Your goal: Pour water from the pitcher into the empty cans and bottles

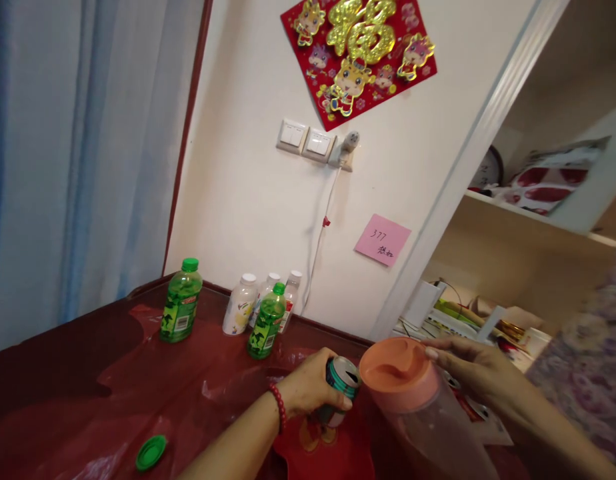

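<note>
My left hand [313, 383], with a red bead bracelet [278, 408] at the wrist, is wrapped round a drink can [342, 373]. The can's top is open and tilts slightly to the right. Just right of it leans a clear plastic pitcher [433, 433] with an orange lid [401, 373]. At the lid's right rim, the thumb and fingers of my right hand [461, 363] are closed on the edge. Under the can lies a red mat [333, 453] with a gold pattern. Part of another can [452, 380] shows behind the pitcher and my right hand.
Green bottles [181, 303] [268, 323] and several white bottles [239, 307] stand near the wall. A green cap [151, 453] lies at the front left of the dark red table [78, 393]. A white cord [328, 213] hangs from the socket. Cluttered shelves [488, 320] are at right.
</note>
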Motion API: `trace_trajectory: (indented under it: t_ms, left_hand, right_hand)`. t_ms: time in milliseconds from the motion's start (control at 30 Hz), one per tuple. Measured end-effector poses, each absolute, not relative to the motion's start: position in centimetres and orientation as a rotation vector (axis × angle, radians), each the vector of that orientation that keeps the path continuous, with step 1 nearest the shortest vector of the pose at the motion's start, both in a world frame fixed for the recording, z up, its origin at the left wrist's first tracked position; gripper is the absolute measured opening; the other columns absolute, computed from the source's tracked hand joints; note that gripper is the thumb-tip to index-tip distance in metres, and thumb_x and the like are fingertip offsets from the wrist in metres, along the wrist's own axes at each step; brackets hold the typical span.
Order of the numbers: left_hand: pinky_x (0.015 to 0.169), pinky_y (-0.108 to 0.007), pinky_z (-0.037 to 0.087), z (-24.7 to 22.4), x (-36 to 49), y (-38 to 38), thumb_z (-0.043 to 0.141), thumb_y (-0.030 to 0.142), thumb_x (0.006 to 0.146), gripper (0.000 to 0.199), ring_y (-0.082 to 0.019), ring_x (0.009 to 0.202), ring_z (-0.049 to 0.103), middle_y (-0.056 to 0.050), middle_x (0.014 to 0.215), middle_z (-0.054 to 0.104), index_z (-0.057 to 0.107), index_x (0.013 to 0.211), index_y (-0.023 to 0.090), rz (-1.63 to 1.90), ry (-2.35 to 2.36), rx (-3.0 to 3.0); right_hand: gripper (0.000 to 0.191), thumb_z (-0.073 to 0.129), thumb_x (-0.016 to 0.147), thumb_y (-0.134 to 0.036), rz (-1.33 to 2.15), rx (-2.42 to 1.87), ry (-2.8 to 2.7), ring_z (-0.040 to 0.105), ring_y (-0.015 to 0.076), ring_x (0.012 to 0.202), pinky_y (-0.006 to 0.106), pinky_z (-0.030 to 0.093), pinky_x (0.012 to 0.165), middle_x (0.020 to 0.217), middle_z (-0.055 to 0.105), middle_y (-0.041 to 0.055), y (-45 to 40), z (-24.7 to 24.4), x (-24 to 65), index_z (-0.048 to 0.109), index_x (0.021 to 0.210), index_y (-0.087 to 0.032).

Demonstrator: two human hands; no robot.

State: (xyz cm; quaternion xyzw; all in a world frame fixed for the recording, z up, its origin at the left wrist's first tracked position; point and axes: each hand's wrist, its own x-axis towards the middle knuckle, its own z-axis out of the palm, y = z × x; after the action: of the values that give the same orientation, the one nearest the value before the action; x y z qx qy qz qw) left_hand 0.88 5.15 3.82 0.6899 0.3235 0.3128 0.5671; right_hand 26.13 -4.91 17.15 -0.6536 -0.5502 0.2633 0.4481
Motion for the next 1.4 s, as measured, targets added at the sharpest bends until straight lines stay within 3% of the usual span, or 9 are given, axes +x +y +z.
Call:
trace_trajectory:
  t_ms: [167,233,333,400,567,700,833,1067,1400]
  left_hand:
    - [0.080,-0.030,0.046,4.8,0.6,5.0,0.085,0.017,0.051,0.062,-0.021,0.093,0.059,-0.003,0.100,0.067,0.057,0.107,0.016,0.753,0.709,1.599]
    - [0.082,-0.030,0.046,5.2,0.5,5.1,0.084,0.017,0.052,0.060,-0.021,0.094,0.059,-0.002,0.100,0.067,0.057,0.106,0.016,0.764,0.692,1.598]
    - [0.084,-0.031,0.046,5.6,0.2,5.3,0.084,0.020,0.052,0.060,-0.023,0.096,0.058,-0.004,0.101,0.066,0.058,0.106,0.015,0.792,0.690,1.605]
    - [0.086,-0.033,0.046,5.8,0.0,5.6,0.084,0.023,0.053,0.061,-0.024,0.097,0.058,-0.006,0.102,0.066,0.058,0.108,0.014,0.807,0.700,1.605]
    - [0.087,-0.035,0.046,5.9,-0.3,6.3,0.084,0.030,0.055,0.063,-0.026,0.097,0.060,-0.008,0.104,0.067,0.056,0.110,0.014,0.824,0.681,1.584]
    - [0.088,-0.036,0.047,5.9,-0.3,6.6,0.085,0.033,0.057,0.063,-0.027,0.099,0.060,-0.009,0.106,0.067,0.056,0.111,0.015,0.821,0.660,1.569]
    - [0.086,-0.035,0.047,5.7,-0.4,6.8,0.087,0.030,0.056,0.063,-0.026,0.098,0.060,-0.008,0.104,0.068,0.057,0.109,0.016,0.835,0.648,1.516]
    - [0.084,-0.034,0.047,5.3,-0.3,7.1,0.089,0.028,0.055,0.062,-0.024,0.094,0.061,-0.006,0.100,0.069,0.058,0.108,0.017,0.832,0.626,1.489]
    - [0.083,-0.033,0.048,5.4,-0.6,7.3,0.090,0.030,0.054,0.061,-0.025,0.094,0.063,-0.006,0.099,0.070,0.061,0.106,0.018,0.888,0.642,1.500]
  right_hand:
    - [0.041,0.081,0.072,-0.051,0.777,-1.464,-1.182,0.072,0.0250,0.079,0.031,0.055,0.067,0.085,0.078,0.0065,-6.6,16.3,26.3,0.074,0.097,-0.019]
    - [0.044,0.082,0.070,-0.051,0.763,-1.435,-1.105,0.068,0.0205,0.063,0.027,0.051,0.053,0.073,0.075,0.0040,-7.4,15.8,26.5,0.073,0.098,-0.018]
    - [0.047,0.083,0.069,-0.052,0.745,-1.391,-0.972,0.051,0.0110,0.040,0.021,0.037,0.037,0.060,0.067,-0.0017,-8.2,14.8,26.8,0.071,0.099,-0.019]
    - [0.050,0.085,0.067,-0.052,0.727,-1.348,-0.899,0.046,0.0089,0.037,0.020,0.035,0.035,0.059,0.066,-0.0027,-8.5,14.3,27.0,0.070,0.100,-0.018]
    - [0.052,0.089,0.061,-0.048,0.685,-1.226,-0.792,0.050,0.0105,0.039,0.020,0.037,0.033,0.059,0.068,-0.0010,-8.8,13.3,27.2,0.071,0.099,-0.017]
    - [0.051,0.094,0.055,-0.043,0.659,-1.115,-0.704,0.060,0.0121,0.049,0.019,0.044,0.039,0.074,0.075,0.0028,-8.8,12.4,27.2,0.074,0.093,-0.016]
    - [0.049,0.096,0.049,-0.042,0.640,-1.047,-0.631,0.070,0.0167,0.078,0.019,0.056,0.065,0.088,0.078,0.0050,-8.7,11.4,27.2,0.075,0.086,-0.016]
    - [0.049,0.094,0.051,-0.043,0.707,-1.000,-0.569,0.058,0.0131,0.041,0.022,0.041,0.036,0.070,0.074,0.0035,-9.3,9.2,27.9,0.076,0.089,-0.018]
    - [0.047,0.088,0.058,-0.047,0.650,-1.033,-0.586,0.072,0.0256,0.068,0.033,0.059,0.059,0.081,0.076,0.0064,-10.1,7.3,28.6,0.073,0.094,-0.020]
